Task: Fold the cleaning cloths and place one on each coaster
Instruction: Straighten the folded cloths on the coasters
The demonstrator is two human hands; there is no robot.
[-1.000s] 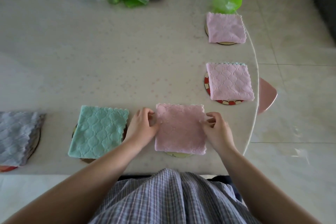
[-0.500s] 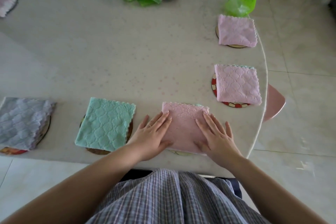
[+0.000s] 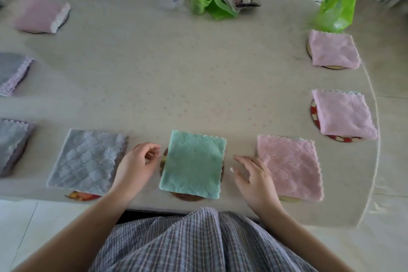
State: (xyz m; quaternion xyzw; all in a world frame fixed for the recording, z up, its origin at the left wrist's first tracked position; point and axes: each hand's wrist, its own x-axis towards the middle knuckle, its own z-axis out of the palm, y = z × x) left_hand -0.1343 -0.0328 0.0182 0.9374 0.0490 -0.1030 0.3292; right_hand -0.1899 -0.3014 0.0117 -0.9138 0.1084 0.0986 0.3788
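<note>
Hands hover either side of the folded green cloth (image 3: 193, 164), which lies on a brown coaster (image 3: 187, 196) at the near edge of the tabletop (image 3: 176, 77). The left hand (image 3: 136, 165) has loosely curled fingers and holds nothing; the right hand (image 3: 254, 180) is spread, also holding nothing. A grey cloth (image 3: 88, 161) lies just left, a pink cloth (image 3: 289, 168) just right, each on its own coaster.

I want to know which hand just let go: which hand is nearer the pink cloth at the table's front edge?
Right. The right hand lies against the left edge of the pink cloth. The left hand is beyond the green cloth, on its far side, apart from the pink one.
</note>
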